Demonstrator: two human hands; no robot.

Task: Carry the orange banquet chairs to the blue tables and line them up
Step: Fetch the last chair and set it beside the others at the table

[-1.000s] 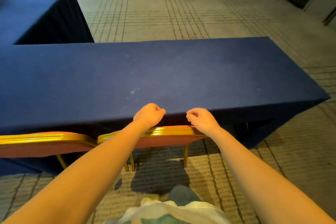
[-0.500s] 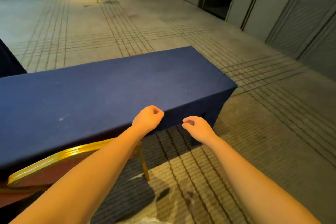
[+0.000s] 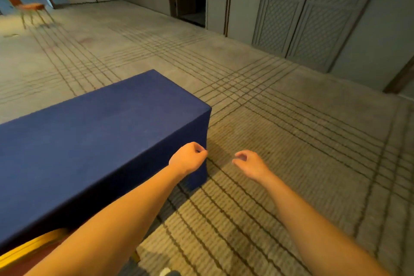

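Grip of left hand (image 3: 187, 160) is fisted empty beside blue table (image 3: 100, 130); right hand (image 3: 249, 163) hangs loosely curled, empty.

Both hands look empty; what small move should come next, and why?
Probably turn left and walk toward the far chair: the left hand and right hand hold nothing, a near chair already sits tucked at the table, and the far one stands alone across the floor.

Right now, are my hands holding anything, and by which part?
Nothing is held. The left hand is curled, empty, by the blue table; the right hand is loosely curled, also empty.
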